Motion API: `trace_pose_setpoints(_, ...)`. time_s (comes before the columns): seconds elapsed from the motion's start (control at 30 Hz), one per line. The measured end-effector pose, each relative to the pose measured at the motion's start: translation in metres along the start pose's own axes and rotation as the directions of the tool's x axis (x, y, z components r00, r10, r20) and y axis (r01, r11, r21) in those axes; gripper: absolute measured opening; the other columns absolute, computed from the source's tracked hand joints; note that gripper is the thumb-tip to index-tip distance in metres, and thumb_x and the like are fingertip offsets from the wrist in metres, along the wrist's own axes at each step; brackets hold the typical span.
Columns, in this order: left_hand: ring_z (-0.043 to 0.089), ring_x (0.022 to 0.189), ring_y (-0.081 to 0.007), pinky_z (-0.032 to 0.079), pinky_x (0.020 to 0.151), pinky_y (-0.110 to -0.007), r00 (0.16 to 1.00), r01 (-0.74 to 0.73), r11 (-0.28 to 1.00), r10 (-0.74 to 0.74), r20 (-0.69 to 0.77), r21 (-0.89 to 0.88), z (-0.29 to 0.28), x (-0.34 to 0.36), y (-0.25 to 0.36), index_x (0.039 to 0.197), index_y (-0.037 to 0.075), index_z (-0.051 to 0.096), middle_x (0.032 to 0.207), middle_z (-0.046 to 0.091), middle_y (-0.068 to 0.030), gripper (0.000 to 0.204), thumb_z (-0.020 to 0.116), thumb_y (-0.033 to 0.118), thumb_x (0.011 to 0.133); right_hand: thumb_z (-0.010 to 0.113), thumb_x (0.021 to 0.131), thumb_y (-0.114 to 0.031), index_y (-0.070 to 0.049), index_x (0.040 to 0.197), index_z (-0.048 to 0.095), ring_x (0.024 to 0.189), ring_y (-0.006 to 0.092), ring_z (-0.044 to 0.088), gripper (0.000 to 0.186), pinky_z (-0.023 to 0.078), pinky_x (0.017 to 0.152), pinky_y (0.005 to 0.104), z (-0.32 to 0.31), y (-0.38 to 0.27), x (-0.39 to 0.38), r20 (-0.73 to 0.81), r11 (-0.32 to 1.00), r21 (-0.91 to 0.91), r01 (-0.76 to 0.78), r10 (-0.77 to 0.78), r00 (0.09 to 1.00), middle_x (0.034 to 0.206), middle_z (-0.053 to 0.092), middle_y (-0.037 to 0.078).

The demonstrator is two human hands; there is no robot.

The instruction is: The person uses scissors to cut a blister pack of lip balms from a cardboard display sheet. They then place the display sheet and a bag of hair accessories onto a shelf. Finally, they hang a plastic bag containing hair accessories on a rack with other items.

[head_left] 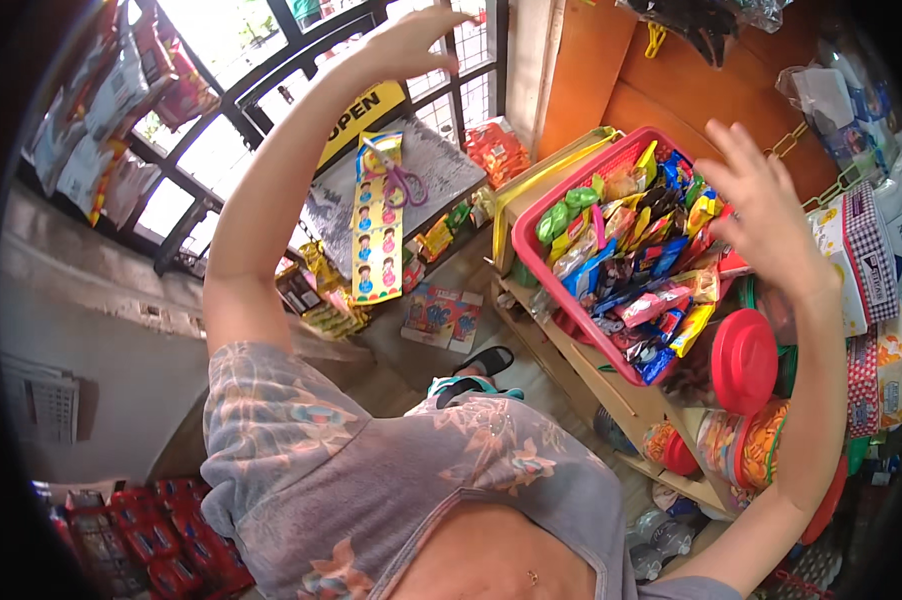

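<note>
My left hand (pixel 411 45) is raised at the top, fingers apart and holding nothing, against the metal window grille (pixel 461 85). My right hand (pixel 756 210) is open, fingers spread, over the right side of a pink plastic basket (pixel 524 243) heaped with colourful wrapped snack packets (pixel 661 250). Below my left hand, a grey mat (pixel 331 205) bears a yellow strip of cartoon cards (pixel 376 255) and purple-handled scissors (pixel 406 185). A yellow sign (pixel 361 120) sits by the grille.
A wooden shelf unit (pixel 621 400) holds red-lidded jars (pixel 741 360). An orange wooden panel (pixel 621 80) stands behind. Hanging packets (pixel 121 100) line the upper left; red packs (pixel 146 520) sit lower left. Printed cardboard (pixel 441 318) lies on the floor near my sandalled foot (pixel 486 365).
</note>
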State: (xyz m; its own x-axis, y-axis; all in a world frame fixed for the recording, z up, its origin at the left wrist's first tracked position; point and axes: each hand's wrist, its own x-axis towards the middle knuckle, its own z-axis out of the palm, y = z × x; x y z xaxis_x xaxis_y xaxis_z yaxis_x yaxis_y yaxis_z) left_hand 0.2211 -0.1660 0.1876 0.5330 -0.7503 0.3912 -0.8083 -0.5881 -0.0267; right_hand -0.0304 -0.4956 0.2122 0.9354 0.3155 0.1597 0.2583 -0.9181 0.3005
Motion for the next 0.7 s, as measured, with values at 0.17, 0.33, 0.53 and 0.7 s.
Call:
trace_pose_setpoints(0.17,0.049,0.111,-0.0296,0.040,0.094,-0.037,0.854,0.343,0.931,-0.254,0.455,-0.125,0.050,-0.106,-0.005,0.120,0.010,0.052,0.120,0.052,-0.0136,0.053,0.067,0.018,0.069,0.069,0.068,-0.010,-0.006,0.108,0.053,0.128,0.0322,0.033,0.043,0.031,0.100,0.0539,0.020,-0.047,-0.023,0.168,0.974,0.143,0.178,-0.201,0.965,0.131,0.041,0.013)
trace_pose_setpoints(0.33,0.054,0.105,-0.0347,0.044,0.088,-0.039,0.649,0.679,0.732,-0.638,0.414,0.064,0.127,-0.170,-0.014,0.134,0.009,0.033,0.109,0.056,-0.0235,0.081,0.067,0.043,0.069,0.071,0.068,-0.022,-0.008,0.103,0.055,0.113,0.0268,0.046,0.041,0.037,0.091,0.0464,0.037,-0.103,-0.024,0.148,0.932,0.165,0.324,-0.348,0.926,0.110,0.053,0.010)
trace_pose_setpoints(0.53,0.047,0.110,-0.0361,0.037,0.095,-0.040,0.649,0.748,0.657,-0.694,0.311,-0.095,0.164,-0.204,-0.020,0.131,0.006,0.037,0.111,0.055,-0.0230,0.093,0.075,0.041,0.054,0.068,0.072,-0.021,-0.008,0.097,0.054,0.098,0.0239,0.054,0.032,0.041,0.078,0.0425,0.090,-0.174,0.004,0.263,0.836,0.434,0.336,-0.474,0.840,0.093,0.056,0.007)
trace_pose_setpoints(0.7,0.043,0.108,-0.0363,0.036,0.096,-0.040,0.680,0.733,0.643,-0.704,0.207,-0.222,0.164,-0.207,-0.013,0.130,0.004,0.035,0.111,0.055,-0.0215,0.100,0.081,0.028,0.045,0.068,0.070,-0.014,-0.006,0.119,0.046,0.120,0.0325,0.040,0.055,0.040,0.090,0.0474,0.168,-0.233,0.072,-0.012,0.746,0.605,0.280,-0.343,0.939,0.127,0.042,0.016)
